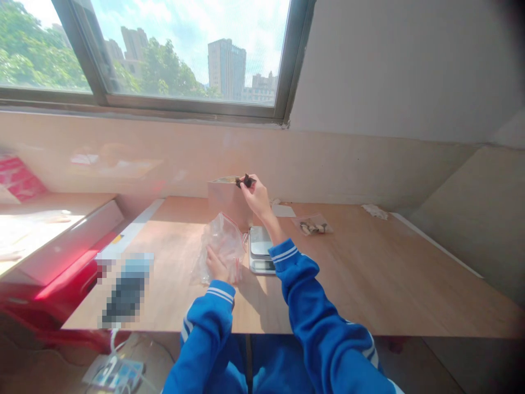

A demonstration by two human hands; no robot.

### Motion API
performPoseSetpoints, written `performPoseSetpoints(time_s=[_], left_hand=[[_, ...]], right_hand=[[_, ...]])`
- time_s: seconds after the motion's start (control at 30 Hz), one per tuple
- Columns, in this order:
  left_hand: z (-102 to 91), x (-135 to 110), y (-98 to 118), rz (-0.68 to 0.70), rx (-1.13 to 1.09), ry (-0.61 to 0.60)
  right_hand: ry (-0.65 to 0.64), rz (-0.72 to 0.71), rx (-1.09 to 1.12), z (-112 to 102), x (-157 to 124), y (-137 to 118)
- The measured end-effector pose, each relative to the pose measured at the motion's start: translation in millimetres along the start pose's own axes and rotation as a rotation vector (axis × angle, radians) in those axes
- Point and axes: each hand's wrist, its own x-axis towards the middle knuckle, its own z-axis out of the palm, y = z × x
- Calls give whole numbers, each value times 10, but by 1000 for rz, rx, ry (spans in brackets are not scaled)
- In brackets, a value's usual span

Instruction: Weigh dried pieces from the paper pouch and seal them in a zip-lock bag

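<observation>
My right hand (257, 198) is raised over the rim of a small cardboard box (228, 203) and pinches a few dark, star-shaped pieces (245, 181) between its fingertips. My left hand (216, 265) grips the lower edge of a clear zip bag (222, 244) that stands crumpled on the wooden table (369, 273). A small digital scale (261, 249) lies just right of the bag, under my right forearm. Both arms wear blue sleeves with white stripes.
A second small clear bag (312, 225) with dark pieces lies right of the box. A blurred-out dark object (126, 290) lies at the table's left. Red containers (61, 284) stand beyond the left edge. White paper scraps (375, 211) lie at the far right.
</observation>
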Motion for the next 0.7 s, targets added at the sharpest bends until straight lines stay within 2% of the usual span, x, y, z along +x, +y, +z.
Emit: performPoseSetpoints(time_s=[0.1, 0.2, 0.33, 0.53, 0.6, 0.7], left_hand=[[1, -17, 25, -51, -46, -9], [-7, -31, 55, -63, -33, 4], [1, -57, 91, -77, -5, -20], [7, -72, 96, -77, 51, -25], [0, -71, 94, -75, 70, -46], [-12, -71, 94, -68, 91, -72]], right_hand=[[-30, -131, -57, 89, 347, 62], [-138, -157, -182, 168, 534, 156], [-267, -86, -362, 194, 518, 227], [-334, -78, -666, 159, 450, 202], [-326, -110, -733, 155, 454, 186], [-231, -181, -743, 135, 402, 128]])
